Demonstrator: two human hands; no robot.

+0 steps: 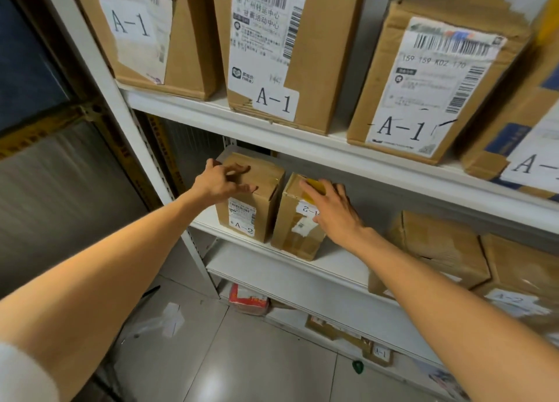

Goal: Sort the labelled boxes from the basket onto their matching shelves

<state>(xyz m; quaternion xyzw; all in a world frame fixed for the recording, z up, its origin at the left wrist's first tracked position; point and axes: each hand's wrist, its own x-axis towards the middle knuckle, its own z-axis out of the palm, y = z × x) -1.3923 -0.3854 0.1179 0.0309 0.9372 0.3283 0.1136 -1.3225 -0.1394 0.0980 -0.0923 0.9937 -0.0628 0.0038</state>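
Head view: left hand (pixel 219 182) grips left box (pixel 248 220); right hand (pixel 332 211) flat on right box (pixel 295 238).

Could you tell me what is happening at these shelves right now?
A person is handling two cardboard boxes on the middle shelf. The left hand grips the top of the left A-2 box, while the right hand lies flat on the neighbouring box, whose A-2 label sits upside down. Boxes marked A-1 stand on the shelf above.
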